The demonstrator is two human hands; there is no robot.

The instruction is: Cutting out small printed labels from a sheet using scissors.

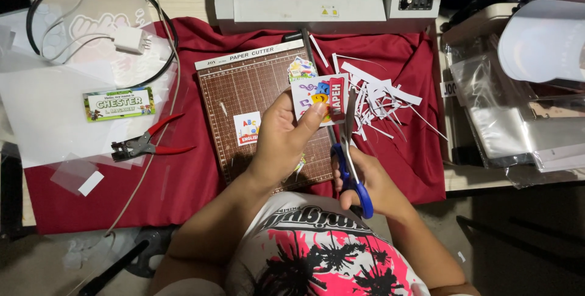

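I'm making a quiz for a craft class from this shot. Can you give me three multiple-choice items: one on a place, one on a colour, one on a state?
1. Where do the red-handled pliers lie?
A. left of the paper cutter
B. on the laminator
C. among the paper strips

2. What colour are the scissors' handles?
A. green
B. blue
C. yellow

3. What is the left hand doing?
A. resting flat on the cloth
B. pinching a printed card
C. holding the pliers

Answers:
1 A, the pliers sit on the red cloth, left of the paper cutter.
2 B, the scissors in the right hand have blue loops.
3 B, the left hand grips the printed card between thumb and fingers.
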